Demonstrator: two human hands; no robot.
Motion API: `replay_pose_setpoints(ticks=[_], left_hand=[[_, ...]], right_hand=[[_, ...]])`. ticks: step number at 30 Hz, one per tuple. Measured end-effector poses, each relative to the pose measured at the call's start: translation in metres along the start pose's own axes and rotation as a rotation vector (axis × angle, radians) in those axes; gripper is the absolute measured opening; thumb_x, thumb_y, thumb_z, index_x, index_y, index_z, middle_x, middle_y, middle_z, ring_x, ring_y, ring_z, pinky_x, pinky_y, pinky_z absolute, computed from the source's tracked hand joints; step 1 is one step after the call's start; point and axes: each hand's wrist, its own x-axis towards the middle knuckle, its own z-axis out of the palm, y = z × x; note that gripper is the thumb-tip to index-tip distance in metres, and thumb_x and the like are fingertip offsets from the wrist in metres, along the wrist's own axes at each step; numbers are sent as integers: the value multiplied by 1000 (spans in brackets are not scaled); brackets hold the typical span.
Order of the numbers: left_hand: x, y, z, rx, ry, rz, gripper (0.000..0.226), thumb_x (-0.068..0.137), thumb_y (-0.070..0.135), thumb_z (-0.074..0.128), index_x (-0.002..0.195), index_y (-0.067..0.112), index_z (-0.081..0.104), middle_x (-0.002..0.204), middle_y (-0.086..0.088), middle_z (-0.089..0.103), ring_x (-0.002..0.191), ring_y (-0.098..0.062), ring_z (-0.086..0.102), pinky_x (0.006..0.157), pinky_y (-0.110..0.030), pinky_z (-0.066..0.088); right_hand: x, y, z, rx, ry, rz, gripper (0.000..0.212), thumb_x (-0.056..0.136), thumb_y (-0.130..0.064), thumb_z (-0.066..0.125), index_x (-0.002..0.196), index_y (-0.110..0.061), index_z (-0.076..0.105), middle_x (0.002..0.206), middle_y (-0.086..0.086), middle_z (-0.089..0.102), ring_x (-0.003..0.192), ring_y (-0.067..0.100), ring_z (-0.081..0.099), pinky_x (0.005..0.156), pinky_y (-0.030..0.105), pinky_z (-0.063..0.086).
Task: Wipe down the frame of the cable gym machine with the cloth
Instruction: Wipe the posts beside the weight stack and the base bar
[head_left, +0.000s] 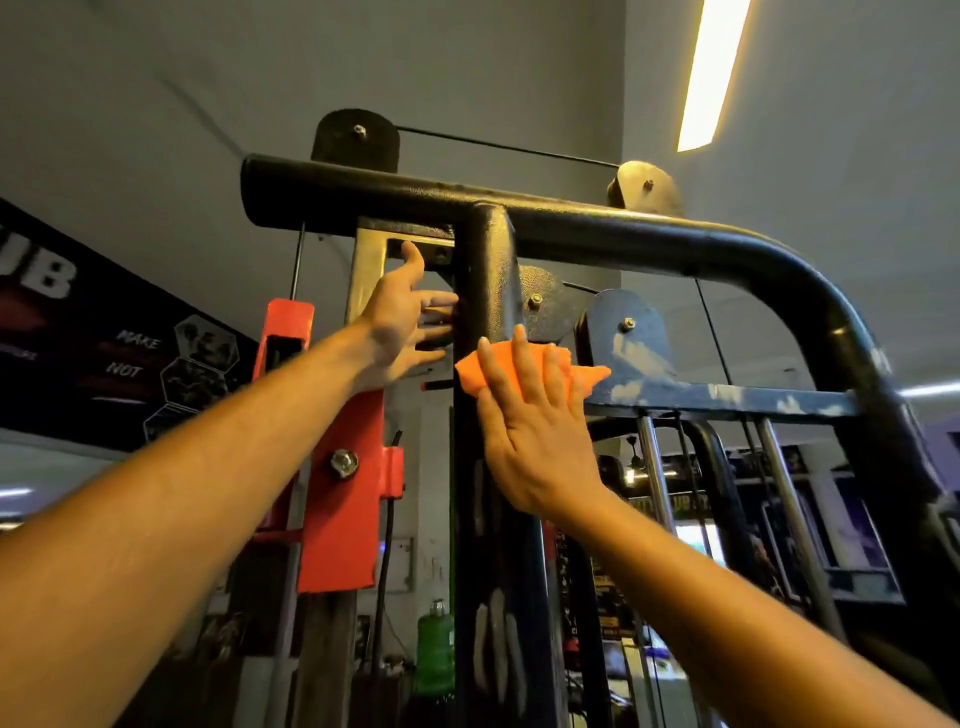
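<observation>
The right hand, fingers straight, presses the orange cloth flat against the black upright post of the frame: wiping is underway. The left hand, its grip spread apart, steadies the post's far side. Next, I judge: stroke upward toward the crossbar above.

Grey wall and ceiling. Lit strip light upper right. Dark banner on left wall, white words "MAKE", "NOT". Green jug low centre. Posters far right, blurred.
</observation>
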Motion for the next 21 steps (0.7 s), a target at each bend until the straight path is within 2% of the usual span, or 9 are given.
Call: replay_pose_setpoints(ticks=[3, 5, 6, 8, 9, 12, 15, 17, 21], left_hand=[[3, 0, -1, 6, -14, -7, 105, 98, 88, 12, 150, 8, 57, 145, -13, 66, 140, -29, 58, 122, -55, 36], [4, -1, -1, 15, -22, -3, 105, 98, 88, 12, 153, 8, 54, 149, -13, 63, 143, -29, 55, 118, -52, 38], [5, -2, -1, 21, -27, -2, 106, 97, 88, 12, 154, 9, 53, 150, -13, 62, 143, -29, 54, 118, -52, 38], [4, -5, -1, 13, -41, -3, 107, 96, 90, 14, 155, 9, 53, 152, -13, 61, 145, -30, 53, 123, -55, 36], [3, -8, 0, -1, -43, -5, 106, 96, 90, 15, 155, 10, 53, 153, -13, 60, 145, -30, 53, 125, -58, 35], [-1, -18, 1, -10, -53, -12, 102, 98, 87, 14, 156, 13, 52, 154, -11, 59, 148, -30, 50, 125, -61, 33], [-6, -24, 1, -13, -75, -26, 101, 96, 89, 16, 161, 18, 47, 161, -12, 52, 150, -33, 47, 124, -63, 34], [-7, -25, 0, -25, -82, -37, 103, 94, 91, 18, 164, 19, 43, 169, -14, 42, 153, -35, 42, 124, -63, 34], [-12, -27, 2, -40, -87, -31, 99, 99, 86, 14, 166, 18, 39, 170, -14, 39, 154, -33, 43, 124, -59, 36]], right_hand=[[50, -2, -8, 56, -20, 62, 60, 113, -62, 16, 167, -57, -10, 179, -12, -24, 164, 39, -25, 124, 71, -18], [63, -6, -11, 98, -15, 77, 61, 115, -60, 20, 169, -54, -7, 179, -10, -24, 163, 40, -25, 124, 72, -17], [58, -9, -10, 101, -6, 53, 61, 116, -57, 22, 170, -53, -5, 178, -9, -28, 162, 35, -30, 127, 73, -15], [26, -15, -7, 78, 23, -39, 59, 119, -48, 28, 172, -46, 4, 171, -11, -33, 152, 15, -46, 132, 69, -4], [5, -16, -3, 91, 44, -59, 58, 119, -46, 31, 172, -45, 8, 171, -13, -32, 151, 9, -46, 133, 67, 2], [-35, -10, 11, 163, 47, -15, 57, 116, -56, 32, 170, -54, 15, 178, -17, -26, 164, 19, -28, 134, 65, 13], [-6, -8, 7, 144, 37, 6, 54, 114, -58, 38, 166, -58, 23, 178, -10, -28, 164, 24, -29, 134, 63, -2], [24, -13, 0, 148, 18, 37, 56, 113, -57, 36, 167, -58, 21, 178, -5, -29, 163, 29, -30, 132, 64, -10], [19, -23, 6, 135, 51, 53, 58, 113, -62, 26, 170, -52, 18, 180, -4, -23, 165, 30, -24, 133, 64, -4]])
